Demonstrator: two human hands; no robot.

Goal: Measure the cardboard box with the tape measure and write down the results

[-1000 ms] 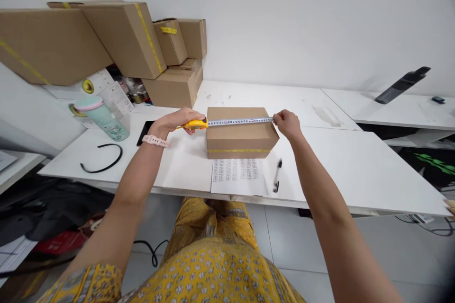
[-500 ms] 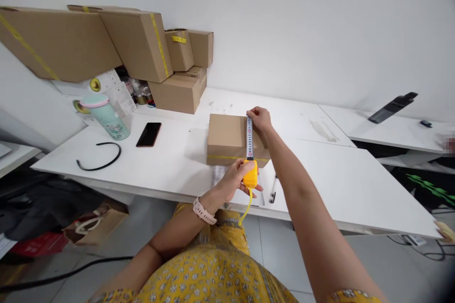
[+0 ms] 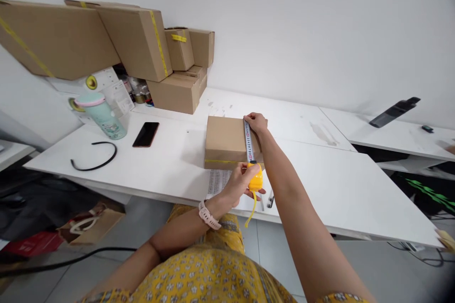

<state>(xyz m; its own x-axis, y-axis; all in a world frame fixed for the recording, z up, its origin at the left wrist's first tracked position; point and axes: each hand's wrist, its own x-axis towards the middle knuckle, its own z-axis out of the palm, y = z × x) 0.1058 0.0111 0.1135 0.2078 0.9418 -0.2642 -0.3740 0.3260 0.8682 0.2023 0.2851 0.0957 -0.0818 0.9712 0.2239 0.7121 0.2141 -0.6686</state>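
Observation:
A small cardboard box (image 3: 223, 139) with a yellow tape band sits on the white table (image 3: 159, 165) in front of me. My left hand (image 3: 239, 184) grips the yellow tape measure case (image 3: 255, 181) at the box's near edge. Its white blade (image 3: 248, 141) runs across the top of the box from front to back. My right hand (image 3: 256, 123) pinches the blade's end at the box's far edge. A printed paper sheet (image 3: 219, 181) lies under the box's near side, and a pen (image 3: 270, 199) lies beside it, partly hidden by my right arm.
A black phone (image 3: 145, 134), a black curved band (image 3: 93, 158) and a mint bottle (image 3: 101, 114) lie left on the table. Stacked cardboard boxes (image 3: 142, 42) fill the back left corner. A black hand-held device (image 3: 394, 112) rests on the right-hand table.
The tape first ran left to right across the box's top. Now it runs front to back, with my left hand at the near edge and my right at the far edge.

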